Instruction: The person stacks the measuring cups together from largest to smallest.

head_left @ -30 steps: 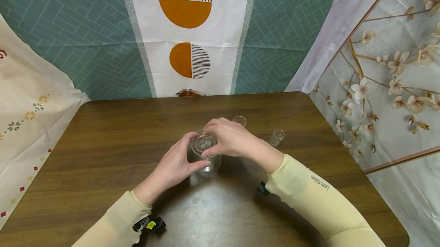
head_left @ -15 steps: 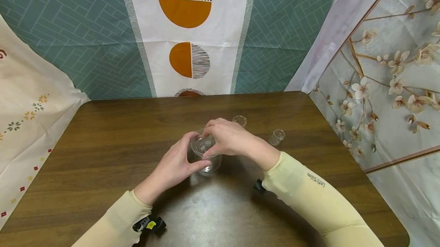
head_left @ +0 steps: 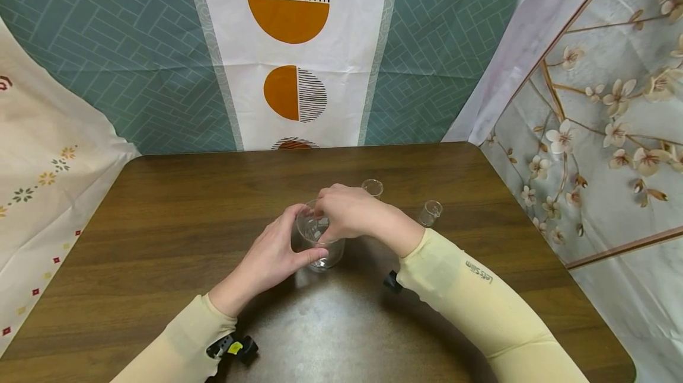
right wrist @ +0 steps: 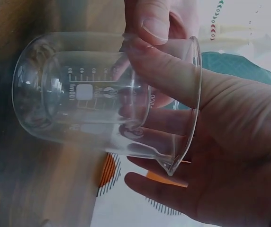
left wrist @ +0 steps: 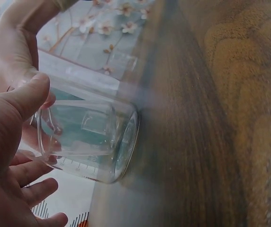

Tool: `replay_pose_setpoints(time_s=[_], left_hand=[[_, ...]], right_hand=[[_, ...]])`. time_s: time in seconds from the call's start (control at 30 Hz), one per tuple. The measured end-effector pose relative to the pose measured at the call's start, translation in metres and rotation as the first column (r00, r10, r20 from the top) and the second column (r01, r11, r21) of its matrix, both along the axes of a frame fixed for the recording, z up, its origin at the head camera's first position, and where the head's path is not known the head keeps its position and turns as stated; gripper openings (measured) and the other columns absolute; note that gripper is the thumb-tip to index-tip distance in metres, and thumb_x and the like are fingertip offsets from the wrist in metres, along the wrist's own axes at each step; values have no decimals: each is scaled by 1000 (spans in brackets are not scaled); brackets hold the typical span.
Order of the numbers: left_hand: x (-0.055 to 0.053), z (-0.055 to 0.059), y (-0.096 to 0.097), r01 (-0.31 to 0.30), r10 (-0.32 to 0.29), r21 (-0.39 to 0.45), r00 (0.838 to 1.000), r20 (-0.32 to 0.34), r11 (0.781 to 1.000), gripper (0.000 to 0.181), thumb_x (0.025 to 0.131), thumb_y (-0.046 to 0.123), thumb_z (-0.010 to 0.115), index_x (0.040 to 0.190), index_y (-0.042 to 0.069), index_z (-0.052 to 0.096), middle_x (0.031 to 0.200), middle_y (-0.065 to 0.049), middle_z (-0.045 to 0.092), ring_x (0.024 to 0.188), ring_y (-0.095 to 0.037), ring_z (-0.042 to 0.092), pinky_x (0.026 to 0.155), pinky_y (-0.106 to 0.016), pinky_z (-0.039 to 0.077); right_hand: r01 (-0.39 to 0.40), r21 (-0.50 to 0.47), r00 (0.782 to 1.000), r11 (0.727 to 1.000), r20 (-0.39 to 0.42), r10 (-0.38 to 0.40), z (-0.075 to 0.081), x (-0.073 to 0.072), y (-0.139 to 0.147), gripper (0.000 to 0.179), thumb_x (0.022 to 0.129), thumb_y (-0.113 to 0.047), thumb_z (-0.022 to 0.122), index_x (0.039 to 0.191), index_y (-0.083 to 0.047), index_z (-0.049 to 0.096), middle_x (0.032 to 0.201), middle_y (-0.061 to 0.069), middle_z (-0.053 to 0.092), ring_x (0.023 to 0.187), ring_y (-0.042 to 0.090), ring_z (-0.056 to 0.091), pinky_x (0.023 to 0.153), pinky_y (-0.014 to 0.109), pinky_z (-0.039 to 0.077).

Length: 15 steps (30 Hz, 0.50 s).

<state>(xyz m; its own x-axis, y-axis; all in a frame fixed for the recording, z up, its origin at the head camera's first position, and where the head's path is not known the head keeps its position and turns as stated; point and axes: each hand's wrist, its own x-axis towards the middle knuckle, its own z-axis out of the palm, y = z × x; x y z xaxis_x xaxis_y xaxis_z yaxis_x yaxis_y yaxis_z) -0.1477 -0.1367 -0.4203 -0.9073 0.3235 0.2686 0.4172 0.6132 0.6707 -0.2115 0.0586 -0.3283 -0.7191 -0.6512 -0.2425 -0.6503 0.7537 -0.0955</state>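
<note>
A: What's just changed?
B: The right hand (head_left: 352, 212) has sunk further into the large beaker (head_left: 333, 254), pinching the smaller beaker (right wrist: 84, 101) by its rim, so I'd judge the nesting well along.
A: And the left hand (head_left: 274, 252)?
B: Curled around the large beaker, upright between the table's (head_left: 187, 223) left and right edges.
A: Any contents?
B: No liquid I can make out. A tiny beaker (head_left: 372, 188) stands near the far edge, a second tiny beaker (head_left: 429, 214) towards the far right corner.
</note>
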Motion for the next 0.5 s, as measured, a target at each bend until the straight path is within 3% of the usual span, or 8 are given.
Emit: replay_pose_setpoints(time_s=[0.5], left_hand=[[-1, 0, 0, 9, -9, 9, 1000, -21, 1000, 86, 89, 35, 97, 153, 5, 48, 146, -12, 65, 134, -35, 64, 109, -56, 52]], right_hand=[[6, 91, 1000, 996, -4, -5, -2, -4, -10, 49, 87, -47, 95, 127, -22, 83, 132, -5, 66, 122, 20, 61, 93, 42, 58]])
